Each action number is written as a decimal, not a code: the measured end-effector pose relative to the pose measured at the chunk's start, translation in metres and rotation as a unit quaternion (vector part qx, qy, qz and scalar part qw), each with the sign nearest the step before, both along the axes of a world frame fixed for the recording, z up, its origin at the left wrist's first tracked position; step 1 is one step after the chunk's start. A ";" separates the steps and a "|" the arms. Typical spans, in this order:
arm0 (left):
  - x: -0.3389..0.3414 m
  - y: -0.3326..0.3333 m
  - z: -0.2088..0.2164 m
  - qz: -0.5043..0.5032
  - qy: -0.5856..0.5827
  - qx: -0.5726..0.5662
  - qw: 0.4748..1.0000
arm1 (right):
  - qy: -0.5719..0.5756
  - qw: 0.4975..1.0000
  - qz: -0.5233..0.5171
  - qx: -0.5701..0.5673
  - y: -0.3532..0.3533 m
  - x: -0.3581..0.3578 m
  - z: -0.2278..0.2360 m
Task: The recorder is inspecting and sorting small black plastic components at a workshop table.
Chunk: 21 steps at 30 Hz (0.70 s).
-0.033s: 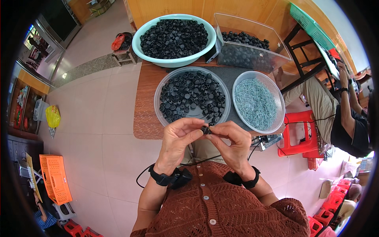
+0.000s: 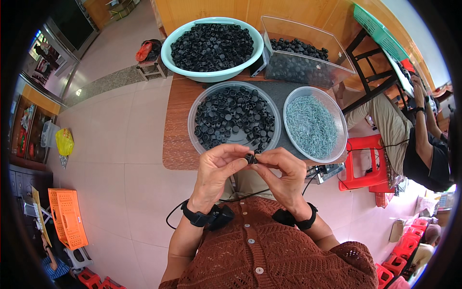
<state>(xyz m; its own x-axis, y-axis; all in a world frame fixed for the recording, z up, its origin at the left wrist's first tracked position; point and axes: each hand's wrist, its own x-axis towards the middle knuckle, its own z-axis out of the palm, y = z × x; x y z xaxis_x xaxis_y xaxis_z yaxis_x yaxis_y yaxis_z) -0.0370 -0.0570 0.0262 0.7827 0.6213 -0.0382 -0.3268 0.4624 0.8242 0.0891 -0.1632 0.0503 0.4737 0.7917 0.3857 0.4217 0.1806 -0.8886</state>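
Note:
Over the near rim of a round clear tub (image 2: pixel 191 126), my left hand (image 2: pixel 215 172) and my right hand (image 2: pixel 285 177) meet, fingertips pinched. Between them is a small black plastic cap (image 2: pixel 250 158), gripped from both sides; the fingers cover much of it. Many similar black caps (image 2: pixel 231 113) lie loose in that tub. To its right stands a second clear tub (image 2: pixel 343 126) full of silvery screws (image 2: pixel 312 126). Both of my wrists wear black straps with a small dark box.
Behind the tubs on the wooden table (image 2: pixel 175 137) stand a pale turquoise basin (image 2: pixel 166 60) and a clear rectangular bin (image 2: pixel 332 72), both holding black caps. Red stools (image 2: pixel 361 180) and a seated co-worker (image 2: pixel 423 139) are at right. An orange crate (image 2: pixel 67 219) stands at left.

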 end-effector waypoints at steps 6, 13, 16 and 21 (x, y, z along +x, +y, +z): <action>0.000 0.000 0.002 0.016 -0.002 0.032 0.999 | -0.014 1.000 0.007 -0.018 0.000 0.001 0.004; -0.001 0.001 0.002 0.012 0.007 0.073 0.997 | -0.040 0.999 0.000 -0.021 0.000 -0.001 0.004; -0.004 0.002 0.003 0.000 0.016 0.081 0.997 | -0.087 0.996 0.004 -0.014 0.000 0.001 0.006; -0.004 0.002 0.005 -0.006 0.015 0.075 0.997 | -0.147 0.989 -0.003 0.015 0.002 -0.002 0.006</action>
<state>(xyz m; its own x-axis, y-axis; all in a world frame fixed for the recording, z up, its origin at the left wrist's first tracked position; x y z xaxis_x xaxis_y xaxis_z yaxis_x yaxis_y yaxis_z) -0.0409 -0.0553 0.0315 0.7898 0.6125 0.0310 -0.2966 0.3373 0.8934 0.0875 -0.1615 0.0565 0.3431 0.7754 0.5302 0.6619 0.2009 -0.7222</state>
